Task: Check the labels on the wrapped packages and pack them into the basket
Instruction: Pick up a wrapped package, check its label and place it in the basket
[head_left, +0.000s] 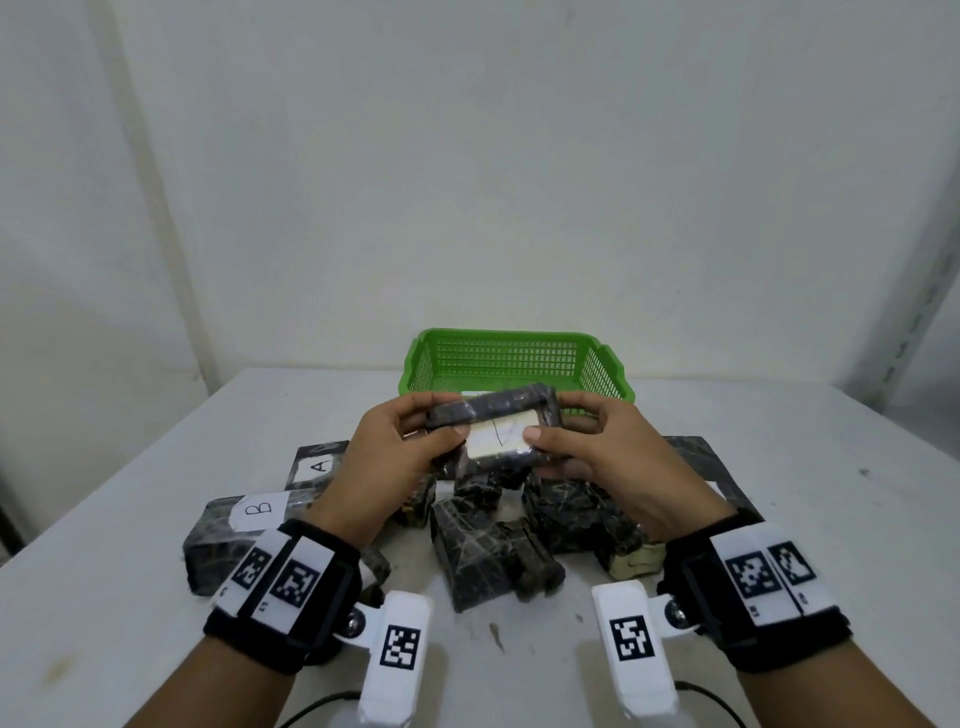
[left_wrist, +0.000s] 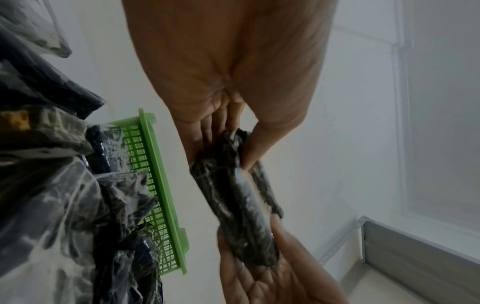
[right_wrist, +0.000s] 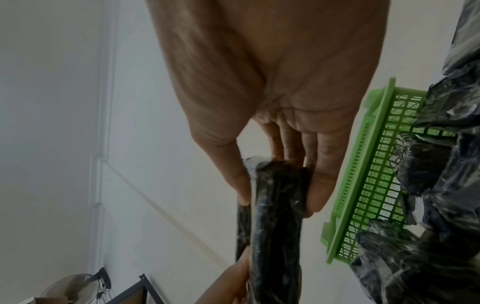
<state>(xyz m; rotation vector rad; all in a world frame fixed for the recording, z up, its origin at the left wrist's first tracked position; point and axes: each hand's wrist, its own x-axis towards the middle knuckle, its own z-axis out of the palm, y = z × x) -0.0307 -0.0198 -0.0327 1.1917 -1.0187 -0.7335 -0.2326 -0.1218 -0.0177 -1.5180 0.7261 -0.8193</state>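
A dark marbled wrapped package (head_left: 493, 423) with a white label (head_left: 498, 441) facing me is held up over the table between both hands. My left hand (head_left: 410, 436) pinches its left end, thumb on the front. My right hand (head_left: 576, 436) pinches its right end the same way. In the left wrist view the package (left_wrist: 239, 197) runs from my left fingers (left_wrist: 249, 150) to the other palm. The right wrist view shows the package (right_wrist: 275, 205) pinched between thumb and fingers (right_wrist: 319, 185). Behind it stands the green mesh basket (head_left: 519, 358).
Several more dark wrapped packages lie in a heap on the white table (head_left: 156, 467) under my hands, among them one labelled A (head_left: 319, 462) and one labelled B (head_left: 260, 512). A white wall rises behind the basket.
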